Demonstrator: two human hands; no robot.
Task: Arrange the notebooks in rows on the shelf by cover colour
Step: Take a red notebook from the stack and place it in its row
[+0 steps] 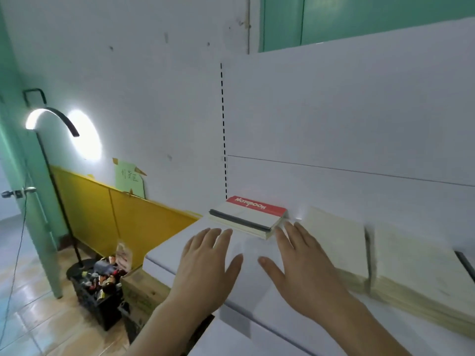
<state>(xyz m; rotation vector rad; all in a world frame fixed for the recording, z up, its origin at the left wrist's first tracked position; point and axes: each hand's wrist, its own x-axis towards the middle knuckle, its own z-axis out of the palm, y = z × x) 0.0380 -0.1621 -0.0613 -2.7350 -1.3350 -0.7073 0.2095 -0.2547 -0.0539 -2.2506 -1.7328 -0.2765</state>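
Head view, the only one.

Shelf (195,242): white, its near-left stretch bare under the hands. White back panel (334,124) behind it.

Red-banded notebook stack (250,218): a short pile at the far left of the shelf, up against the back panel. Top cover shows a red band lettered "Notebook" along the far edge and a dark binding strip along the near-left edge. Long axis runs left-right, slightly skewed, near-right corner pointing at the hands.

Cream notebook stacks (401,263): two piles to the right, side by side, cream tops, motion-blurred; dark spine between them. A further dark edge at the right frame border, too cropped to identify.

Left hand (208,260): palm down, fingers straight and slightly spread, holding nothing. Fingertips just short of the red-banded stack's near edge; contact with the shelf cannot be told.

Right hand (298,260): palm down, fingers spread, thumb out, holding nothing. Fingertips just beside the stack's near-right corner, apparently not touching.

Judgement: stack lies straight ahead, just beyond both hands, centred between them. Right hand marginally nearer. A two-handed grasp on its short ends looks the natural next move.

Off-shelf: lit arc lamp (51,119), yellow panel (115,211), black crate of small items (102,286) on the floor.
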